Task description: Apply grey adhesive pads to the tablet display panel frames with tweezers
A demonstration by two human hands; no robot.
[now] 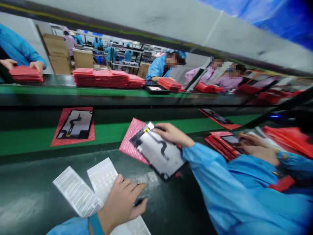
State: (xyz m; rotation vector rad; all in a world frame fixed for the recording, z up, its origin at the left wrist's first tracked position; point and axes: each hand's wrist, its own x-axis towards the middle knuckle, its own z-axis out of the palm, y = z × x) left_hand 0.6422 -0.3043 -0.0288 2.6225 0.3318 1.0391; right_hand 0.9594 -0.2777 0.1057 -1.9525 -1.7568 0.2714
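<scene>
My right hand (171, 133) grips the upper edge of a flat display panel (158, 153), its grey back facing up with a black curved ribbon cable and a yellow patch. The panel is tilted over a pink-red bubble-wrap sheet (133, 140), which it partly covers. The fingertips under the panel are hidden. My left hand (123, 199) is over the dark bench, fingers stretched forward and thumb apart, holding nothing that I can see. Beneath and beside it lie white label sheets, one with rows of strips (73, 189) and another (102, 174) partly covered by the hand.
A green conveyor belt (110, 130) runs behind the bench, bearing another panel (78, 124) on red wrap and one farther right (215, 116). A co-worker's hands (256, 147) work close at my right beside red wraps. Red stacks (105, 77) line the far ledge, with people behind.
</scene>
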